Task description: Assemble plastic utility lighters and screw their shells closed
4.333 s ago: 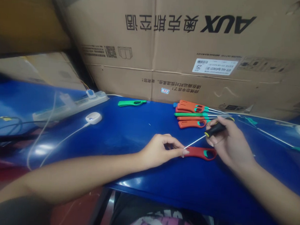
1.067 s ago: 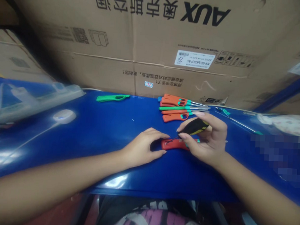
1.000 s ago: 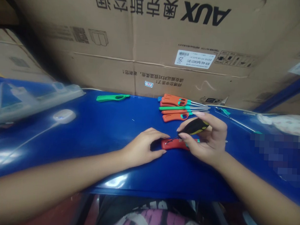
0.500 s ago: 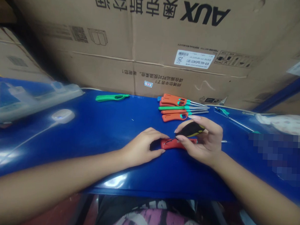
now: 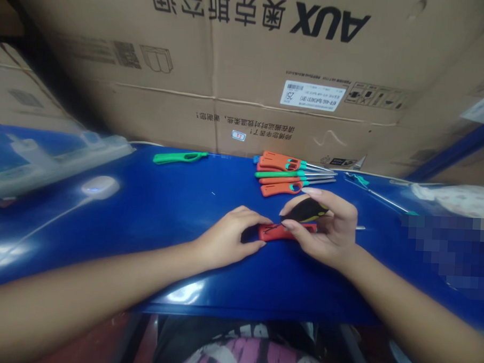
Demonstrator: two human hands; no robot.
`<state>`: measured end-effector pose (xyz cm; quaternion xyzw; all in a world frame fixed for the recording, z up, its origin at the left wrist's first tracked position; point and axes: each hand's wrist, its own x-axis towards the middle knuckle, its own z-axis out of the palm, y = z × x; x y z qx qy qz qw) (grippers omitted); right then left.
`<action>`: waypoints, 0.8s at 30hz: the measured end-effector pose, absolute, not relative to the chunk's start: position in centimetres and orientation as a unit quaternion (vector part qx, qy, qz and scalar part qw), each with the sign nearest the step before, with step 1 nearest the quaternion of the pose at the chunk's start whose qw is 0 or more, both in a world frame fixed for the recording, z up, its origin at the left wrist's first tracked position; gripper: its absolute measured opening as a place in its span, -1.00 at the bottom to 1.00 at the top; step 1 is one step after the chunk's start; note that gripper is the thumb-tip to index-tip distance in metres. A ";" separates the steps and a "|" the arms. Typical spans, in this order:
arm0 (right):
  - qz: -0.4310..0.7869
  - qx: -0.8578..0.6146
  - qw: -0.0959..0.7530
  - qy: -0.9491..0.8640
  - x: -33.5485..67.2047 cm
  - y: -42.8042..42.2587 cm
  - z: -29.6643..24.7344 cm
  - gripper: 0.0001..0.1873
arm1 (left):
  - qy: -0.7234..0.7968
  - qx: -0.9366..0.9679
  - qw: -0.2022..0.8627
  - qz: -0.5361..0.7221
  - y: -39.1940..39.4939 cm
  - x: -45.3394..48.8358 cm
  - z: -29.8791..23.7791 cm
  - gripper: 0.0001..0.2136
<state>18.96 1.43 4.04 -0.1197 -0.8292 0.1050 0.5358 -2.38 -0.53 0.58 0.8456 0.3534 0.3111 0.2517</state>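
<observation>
A red long-necked lighter [image 5: 278,232] lies on the blue table, its metal tube poking out to the right behind my right hand. Thumb and fingers of my left hand [image 5: 234,236] grip the butt end of its handle. In my right hand [image 5: 332,223] is a black and yellow screwdriver [image 5: 305,210], held slanted. Its thin shaft points down left, with the tip at the lighter's handle near my left fingertips. My right palm hides the lighter's trigger area. Just beyond, several orange, green and red lighters [image 5: 279,189] lie in a pile, tubes pointing right.
A green lighter shell [image 5: 179,158] lies at the back left. Left of it are a power strip [image 5: 62,168] and a white corded device [image 5: 100,186]. A loose metal tube with a teal end [image 5: 389,202] lies right, near a white bag [image 5: 458,199]. A large cardboard box [image 5: 246,85] stands behind.
The screwdriver's handle has turned slightly in my right fingers, showing less yellow. My left hand and the red lighter stay in place.
</observation>
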 end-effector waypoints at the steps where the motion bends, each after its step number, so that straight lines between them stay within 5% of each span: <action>1: 0.108 -0.123 0.534 -0.830 19.0 1.4 4.1 -0.20 | 0.353 0.846 0.250 0.311 -0.5 -2.4 0.6 -0.65; 19: 0.190 -0.205 0.486 -0.828 19.0 0.8 4.5 -0.22 | 0.353 0.843 0.249 0.320 -0.6 -2.2 0.6 -0.66; 24: 0.124 -0.240 0.504 -0.820 19.0 1.7 4.5 -0.29 | 0.363 0.841 0.244 0.318 -0.5 -2.0 0.6 -0.65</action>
